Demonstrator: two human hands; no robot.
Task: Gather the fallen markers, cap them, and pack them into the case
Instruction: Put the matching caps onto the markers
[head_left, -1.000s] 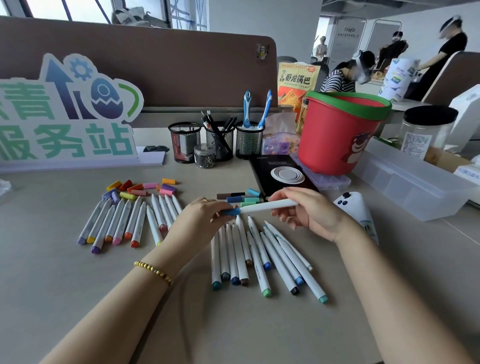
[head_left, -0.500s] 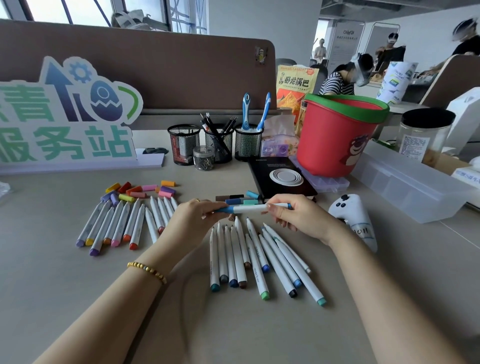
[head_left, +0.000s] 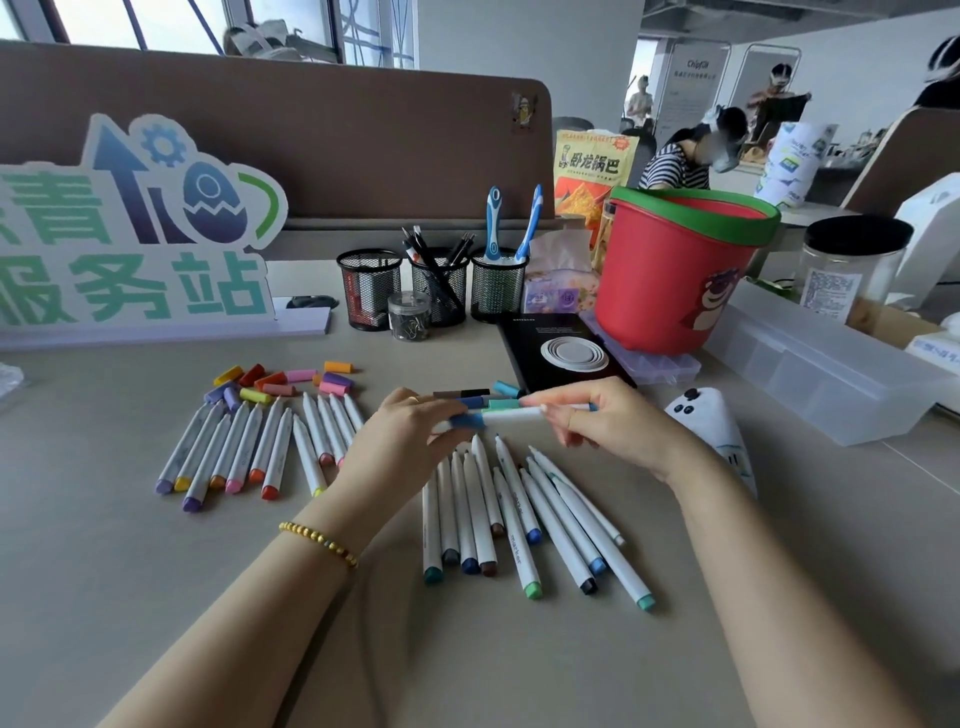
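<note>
Both hands have sunk closer to the worktop (head_left: 130, 597) with the marker (head_left: 511, 415), which lies level, left to right, above the cool-coloured row. Left hand (head_left: 410, 441) pinches its blue cap end; right hand (head_left: 613, 426) pinches the barrel, hiding its far end. Behind them, an open office with seated people.

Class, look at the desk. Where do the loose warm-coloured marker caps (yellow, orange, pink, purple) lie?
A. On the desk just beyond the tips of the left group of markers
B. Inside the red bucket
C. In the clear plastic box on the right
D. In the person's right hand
A: the loose warm-coloured marker caps lie on the beige desk just beyond the left group of white-barrelled markers.
</note>
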